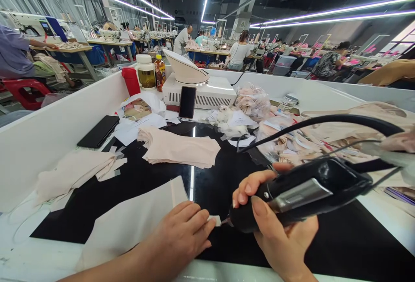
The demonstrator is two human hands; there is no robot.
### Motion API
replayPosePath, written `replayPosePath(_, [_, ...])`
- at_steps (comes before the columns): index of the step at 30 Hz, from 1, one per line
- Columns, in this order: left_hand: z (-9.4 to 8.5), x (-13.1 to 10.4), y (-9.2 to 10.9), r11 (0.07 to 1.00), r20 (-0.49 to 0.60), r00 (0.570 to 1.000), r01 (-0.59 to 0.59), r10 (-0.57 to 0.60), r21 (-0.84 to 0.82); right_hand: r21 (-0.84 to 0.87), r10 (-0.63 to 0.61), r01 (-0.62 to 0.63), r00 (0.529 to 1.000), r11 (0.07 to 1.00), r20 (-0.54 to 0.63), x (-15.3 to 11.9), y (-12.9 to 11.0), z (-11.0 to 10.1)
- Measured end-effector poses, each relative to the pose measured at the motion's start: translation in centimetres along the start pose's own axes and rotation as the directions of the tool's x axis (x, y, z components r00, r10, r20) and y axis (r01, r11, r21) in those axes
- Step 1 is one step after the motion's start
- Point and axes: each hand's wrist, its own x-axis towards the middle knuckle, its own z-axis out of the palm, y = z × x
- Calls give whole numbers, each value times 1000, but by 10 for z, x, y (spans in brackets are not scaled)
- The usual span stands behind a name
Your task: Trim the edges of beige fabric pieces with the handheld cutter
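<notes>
My right hand (279, 226) is wrapped round a black handheld tool (311, 191) with a metal strip along its side and a thin tip pointing left. That tip is at a small white piece (215, 220), close to the fingertips of my left hand (184, 232). With fingers bent together, my left hand presses on the small piece and the right part of a pale sheet of fabric (129, 217). The sheet lies on a glossy black board (233, 247). Farther back on the board is a stack of pale pink fabric pieces (181, 146).
More cut fabric (74, 174) lies at the left, near a black phone (99, 131). A white machine (201, 92), jar (145, 72) and upright phone (187, 102) stand behind. Bagged scraps (253, 100) fill the back right. A black cable (324, 120) arches over the tool.
</notes>
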Motion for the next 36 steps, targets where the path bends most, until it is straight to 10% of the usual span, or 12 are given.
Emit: replayPosePath(36, [-13,-4,-8,994,-47,999,22,-27,-105,-54,24,-23,1000,998,7,-1,-9,-17])
